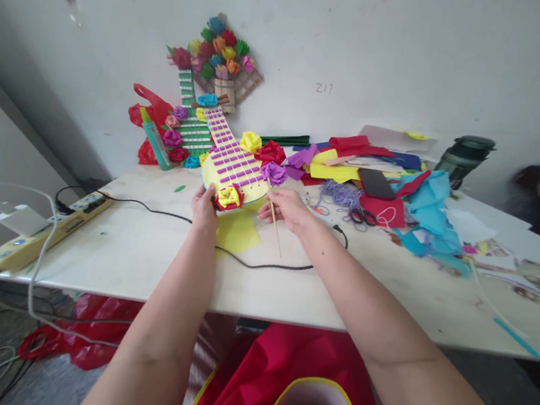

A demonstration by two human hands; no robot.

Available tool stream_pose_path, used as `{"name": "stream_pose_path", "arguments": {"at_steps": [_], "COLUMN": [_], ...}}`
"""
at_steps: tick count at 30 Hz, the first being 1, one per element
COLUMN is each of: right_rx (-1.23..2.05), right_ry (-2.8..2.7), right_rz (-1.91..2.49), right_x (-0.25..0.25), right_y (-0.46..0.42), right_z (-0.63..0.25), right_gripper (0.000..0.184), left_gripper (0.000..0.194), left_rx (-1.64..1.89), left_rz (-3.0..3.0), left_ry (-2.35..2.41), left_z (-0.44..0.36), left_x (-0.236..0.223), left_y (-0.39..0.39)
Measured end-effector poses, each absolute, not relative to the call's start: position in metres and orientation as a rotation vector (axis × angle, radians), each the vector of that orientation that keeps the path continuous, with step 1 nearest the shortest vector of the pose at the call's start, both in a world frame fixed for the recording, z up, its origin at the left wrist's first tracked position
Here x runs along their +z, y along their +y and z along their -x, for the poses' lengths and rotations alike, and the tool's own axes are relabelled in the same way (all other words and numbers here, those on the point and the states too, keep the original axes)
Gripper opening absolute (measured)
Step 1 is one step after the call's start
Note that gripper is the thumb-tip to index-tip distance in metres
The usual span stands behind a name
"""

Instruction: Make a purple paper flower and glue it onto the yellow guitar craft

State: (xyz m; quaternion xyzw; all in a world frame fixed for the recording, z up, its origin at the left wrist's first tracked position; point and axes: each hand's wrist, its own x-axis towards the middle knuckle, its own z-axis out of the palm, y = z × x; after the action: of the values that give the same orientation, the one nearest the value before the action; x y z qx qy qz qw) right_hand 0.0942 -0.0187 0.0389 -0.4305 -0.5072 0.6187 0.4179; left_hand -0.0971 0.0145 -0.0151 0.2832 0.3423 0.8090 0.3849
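My left hand [205, 207] grips the lower edge of the board [235, 163], beside its yellow-and-red flower [229, 197]. The board is tilted. My right hand [288, 209] holds the stick [275, 225], upper end at the purple flower [274, 173]. The yellow sheet [238, 232] lies on the table [115, 261], below the board. The cable [261, 267] runs across the table. The scissors [363, 216] lie near the phone [376, 184], right of my right hand.

The handwritten number 217 [325, 89], its 1st digit shaped almost like a Z, can be read on the pale wall [372, 49] above the back edge of the white worktop [110, 267].
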Motion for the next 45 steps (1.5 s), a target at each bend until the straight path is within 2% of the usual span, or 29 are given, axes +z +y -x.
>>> {"name": "stream_pose_path", "arguments": {"at_steps": [11, 34, 45], "right_rx": [1.614, 1.502, 1.591], "right_ry": [-1.21, -1.186, -1.41], "right_rz": [1.022, 1.078, 1.119], "right_x": [0.035, 0.03, 0.033], "right_y": [-0.013, -0.012, -0.014], "right_z": [-0.093, -0.088, -0.101], "right_gripper": [0.016, 0.014, 0.013], "left_gripper": [0.022, 0.016, 0.013], "left_rx": [2.046, 2.051, 2.046], "left_rz": [-0.734, -0.668, -0.607], "left_ry": [0.858, 0.897, 0.977], "left_z": [0.097, 0.095, 0.101], "left_x": [-0.015, -0.013, -0.012], "left_y": [0.015, 0.012, 0.012]}}
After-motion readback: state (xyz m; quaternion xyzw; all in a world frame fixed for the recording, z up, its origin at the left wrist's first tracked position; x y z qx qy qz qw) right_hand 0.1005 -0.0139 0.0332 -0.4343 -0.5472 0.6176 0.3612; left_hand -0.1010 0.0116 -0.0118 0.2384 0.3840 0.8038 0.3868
